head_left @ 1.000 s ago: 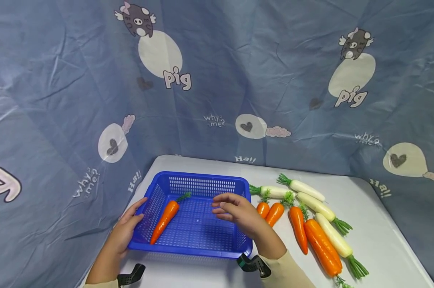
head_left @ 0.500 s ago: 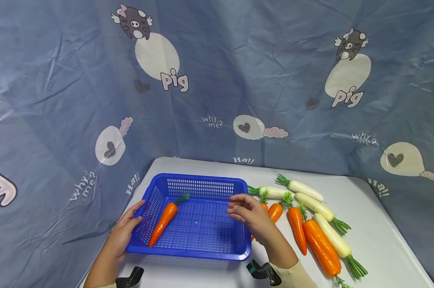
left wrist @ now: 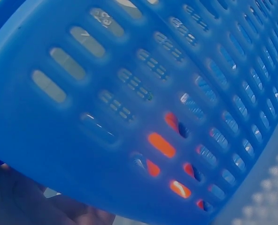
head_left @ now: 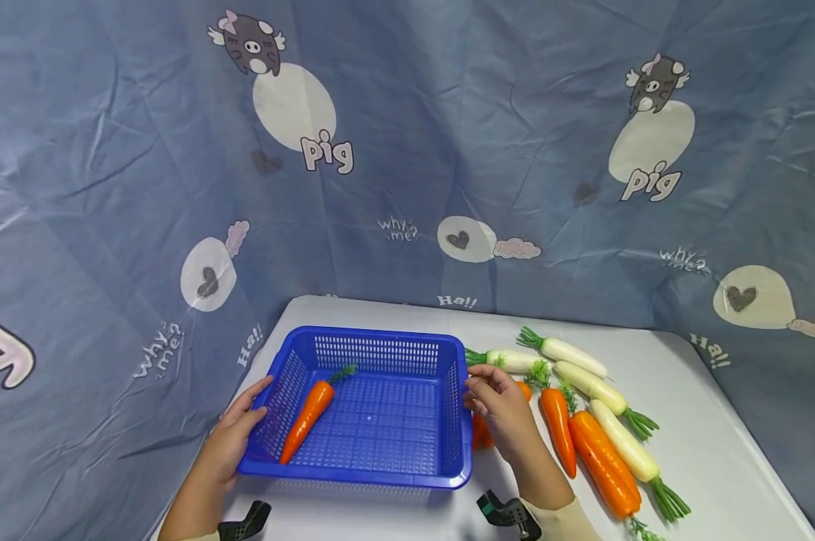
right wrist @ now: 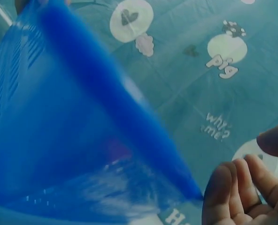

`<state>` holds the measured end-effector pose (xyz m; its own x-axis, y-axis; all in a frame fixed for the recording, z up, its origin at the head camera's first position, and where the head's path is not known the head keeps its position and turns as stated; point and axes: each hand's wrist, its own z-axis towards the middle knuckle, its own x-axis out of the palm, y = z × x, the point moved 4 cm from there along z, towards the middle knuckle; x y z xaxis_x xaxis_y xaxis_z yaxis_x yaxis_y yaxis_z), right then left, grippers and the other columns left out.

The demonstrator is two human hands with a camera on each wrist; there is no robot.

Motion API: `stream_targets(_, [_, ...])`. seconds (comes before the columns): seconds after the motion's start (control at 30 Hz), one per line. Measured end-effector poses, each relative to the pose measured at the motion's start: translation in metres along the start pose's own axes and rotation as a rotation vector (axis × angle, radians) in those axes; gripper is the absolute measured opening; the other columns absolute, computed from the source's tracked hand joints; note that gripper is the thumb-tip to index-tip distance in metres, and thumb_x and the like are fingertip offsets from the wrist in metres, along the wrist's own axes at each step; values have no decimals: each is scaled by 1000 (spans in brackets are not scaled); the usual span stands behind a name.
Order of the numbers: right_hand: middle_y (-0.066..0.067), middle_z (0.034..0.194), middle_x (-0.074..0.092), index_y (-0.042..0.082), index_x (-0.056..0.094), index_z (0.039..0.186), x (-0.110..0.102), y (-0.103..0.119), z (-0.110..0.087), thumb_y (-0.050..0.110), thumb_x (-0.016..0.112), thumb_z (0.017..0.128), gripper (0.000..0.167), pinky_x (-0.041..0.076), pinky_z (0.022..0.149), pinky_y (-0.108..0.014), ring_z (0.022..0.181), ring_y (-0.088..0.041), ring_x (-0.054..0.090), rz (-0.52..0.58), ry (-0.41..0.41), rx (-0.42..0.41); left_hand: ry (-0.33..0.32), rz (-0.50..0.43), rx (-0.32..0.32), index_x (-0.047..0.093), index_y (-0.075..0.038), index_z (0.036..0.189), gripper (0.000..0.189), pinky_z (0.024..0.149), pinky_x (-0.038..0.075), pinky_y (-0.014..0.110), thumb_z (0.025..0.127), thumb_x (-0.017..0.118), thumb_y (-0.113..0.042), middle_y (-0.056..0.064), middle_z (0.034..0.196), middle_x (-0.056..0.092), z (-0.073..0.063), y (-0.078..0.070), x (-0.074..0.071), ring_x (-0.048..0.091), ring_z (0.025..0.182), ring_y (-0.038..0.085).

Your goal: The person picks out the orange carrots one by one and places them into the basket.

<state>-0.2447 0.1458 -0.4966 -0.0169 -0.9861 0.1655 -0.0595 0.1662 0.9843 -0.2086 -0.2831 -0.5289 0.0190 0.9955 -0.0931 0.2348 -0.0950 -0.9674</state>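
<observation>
Head view: one carrot [head_left: 309,415] lies in the blue basket [head_left: 353,475], gripped at its left side by the left hand [head_left: 231,436]; other carrots [head_left: 604,466] and white radishes [head_left: 590,385] are left outside. Left wrist: orange shows through its perforated wall [left wrist: 101,164]. Right wrist: the right hand [right wrist: 244,201], fingers loosely curved, holds nothing.

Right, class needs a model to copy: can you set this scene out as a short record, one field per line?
Container: blue perforated plastic basket
Inside it: one carrot, toward the left side, leafy top pointing away from the person
Left hand: touches the basket's left rim; whether it grips is unclear
Right hand: beside the right rim, nothing visibly held; contact unclear
Right of basket: four daikon radishes and several loose carrots, some partly hidden
Surface: white table
Backdrop: blue pig-print cloth
</observation>
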Motion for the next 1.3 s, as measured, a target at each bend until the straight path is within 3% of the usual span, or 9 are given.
stream_targets(0.27, [-7, 96, 61, -4, 59, 123, -20, -11, 0, 6, 62, 101, 24, 57, 76, -30, 84, -23, 63, -40, -94, 24, 3, -11, 10, 25, -26, 167, 56, 103, 39, 35, 113, 31, -17, 10, 176, 9, 1, 3, 0, 27, 148, 33])
stream_targets(0.37, [-10, 102, 62, -7, 57, 125, -26, -14, -2, 6, 61, 101, 28, 57, 76, -28, 87, -23, 64, -59, -116, 35, 1, -14, 5, 25, -27, 167, 56, 104, 39, 36, 113, 30, -16, 9, 176, 9, 1, 4, 0, 28, 148, 32])
stream_targets(0.47, [-13, 109, 62, -9, 55, 127, -33, -18, -3, 6, 59, 102, 29, 57, 79, -28, 89, -23, 64, -89, -141, 53, 4, -20, 3, 24, -27, 167, 56, 111, 35, 45, 113, 31, -17, 8, 177, 6, 2, 3, 0, 24, 151, 35])
stream_targets(0.53, [-15, 114, 63, -8, 56, 128, -37, -20, -3, 6, 58, 102, 29, 58, 81, -28, 92, -23, 65, -125, -163, 63, 6, -23, 6, 24, -26, 167, 56, 114, 31, 50, 113, 32, -17, 9, 177, 5, 2, 3, 0, 22, 152, 36])
stream_targets(0.67, [-16, 117, 64, -8, 56, 129, -43, -22, -5, 6, 58, 102, 30, 58, 81, -28, 95, -23, 66, -198, -192, 54, 0, -8, 14, 25, -25, 167, 56, 111, 33, 45, 113, 31, -17, 9, 177, 7, 1, 2, 1, 23, 151, 35])
stream_targets(0.77, [-13, 111, 64, -6, 57, 128, -48, -22, -6, 5, 60, 100, 30, 58, 79, -27, 92, -20, 64, -260, -215, 37, -6, -10, 13, 25, -25, 167, 56, 110, 33, 43, 113, 30, -16, 9, 177, 7, 1, 2, 1, 23, 151, 34])
stream_targets(1.0, [-10, 102, 61, -3, 60, 123, -60, -25, -8, 8, 63, 97, 28, 55, 70, -26, 84, -17, 58, -424, -273, 6, -1, -17, 5, 24, -25, 167, 56, 116, 28, 55, 113, 32, -17, 11, 177, 5, 1, 5, 2, 21, 153, 38])
stream_targets(1.3, [-17, 116, 61, -1, 58, 128, -70, -27, -14, 16, 64, 100, 34, 51, 74, -22, 101, -25, 58, -536, -352, 25, 3, -29, 26, 24, -23, 167, 56, 119, 22, 63, 113, 32, -16, 12, 177, 4, 0, 3, 0, 17, 154, 41])
